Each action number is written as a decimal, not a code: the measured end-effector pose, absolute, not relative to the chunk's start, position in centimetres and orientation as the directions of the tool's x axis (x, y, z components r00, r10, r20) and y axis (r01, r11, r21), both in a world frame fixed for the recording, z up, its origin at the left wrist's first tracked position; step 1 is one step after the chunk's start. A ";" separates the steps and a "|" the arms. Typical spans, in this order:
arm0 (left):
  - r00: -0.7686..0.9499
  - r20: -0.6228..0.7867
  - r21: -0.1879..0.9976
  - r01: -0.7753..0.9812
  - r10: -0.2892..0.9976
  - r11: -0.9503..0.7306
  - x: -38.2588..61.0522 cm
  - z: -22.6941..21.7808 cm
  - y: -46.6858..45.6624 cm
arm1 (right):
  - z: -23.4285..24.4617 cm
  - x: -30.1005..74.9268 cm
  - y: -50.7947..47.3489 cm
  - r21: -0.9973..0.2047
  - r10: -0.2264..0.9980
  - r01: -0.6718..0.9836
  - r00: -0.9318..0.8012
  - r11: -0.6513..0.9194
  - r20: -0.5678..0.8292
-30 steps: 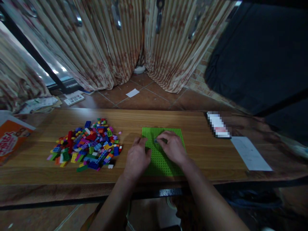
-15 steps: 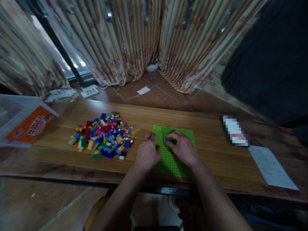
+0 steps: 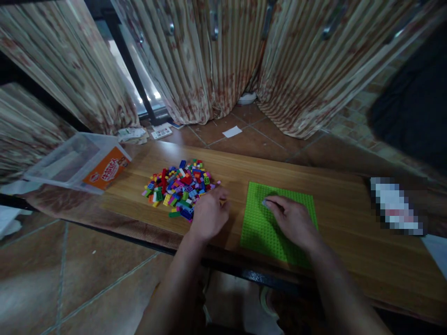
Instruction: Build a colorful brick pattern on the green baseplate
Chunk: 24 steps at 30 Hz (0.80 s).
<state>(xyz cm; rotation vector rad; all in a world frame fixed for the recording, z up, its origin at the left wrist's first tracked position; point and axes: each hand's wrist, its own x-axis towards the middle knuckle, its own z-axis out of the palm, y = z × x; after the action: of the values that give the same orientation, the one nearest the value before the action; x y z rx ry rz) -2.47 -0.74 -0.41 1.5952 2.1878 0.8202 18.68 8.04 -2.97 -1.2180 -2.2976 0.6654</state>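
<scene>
My right hand (image 3: pixel 292 219) is over the green baseplate (image 3: pixel 254 232), thumb and fingertips pinched on a small grey toy brick (image 3: pixel 264 202). Much of that brick is covered by the fingers, and I cannot tell whether it touches the studs. My left hand (image 3: pixel 210 214) hovers at the right edge of a pile of mixed coloured toy bricks (image 3: pixel 174 186), its back hiding part of the pile. Its fingers are loosely bent, with a gap between them and the thumb, and no brick shows clearly in its grasp.
A clear plastic box (image 3: pixel 70 163) with an orange label stands left of the wooden table (image 3: pixel 223 163). Toward the right end lies a blurred-out flat object (image 3: pixel 396 207), with white paper (image 3: pixel 436 251) beside it. Curtains (image 3: pixel 195 70) hang behind.
The view has turned left. My left hand has left the baseplate's left edge for the brick pile. My right hand still pinches the grey brick over the plate.
</scene>
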 end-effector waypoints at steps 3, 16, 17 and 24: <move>-0.331 0.077 0.484 0.837 0.940 0.255 -4.1 0.2 -1.9 | -3.1 18.6 8.2 -0.570 0.836 0.642 -0.523 0.513 0.163; -0.342 0.027 0.233 0.916 0.939 0.327 -4.0 0.1 -2.3 | -3.5 18.6 8.8 -0.547 0.871 0.681 -0.430 0.487 0.239; -0.335 0.039 0.239 0.918 0.941 0.317 -4.0 0.0 -2.3 | -3.5 18.6 8.8 -0.548 0.869 0.679 -0.433 0.488 0.238; -0.328 0.178 0.339 0.905 0.928 0.255 -4.3 -0.1 -2.4 | -3.3 18.9 8.8 -0.577 0.879 0.679 -0.447 0.454 0.166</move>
<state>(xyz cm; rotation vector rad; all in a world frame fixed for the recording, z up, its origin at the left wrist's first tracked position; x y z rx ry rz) -4.31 -2.44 -0.07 1.7860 2.4420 0.5957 18.88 8.81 -3.31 -1.3057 -2.2631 0.6046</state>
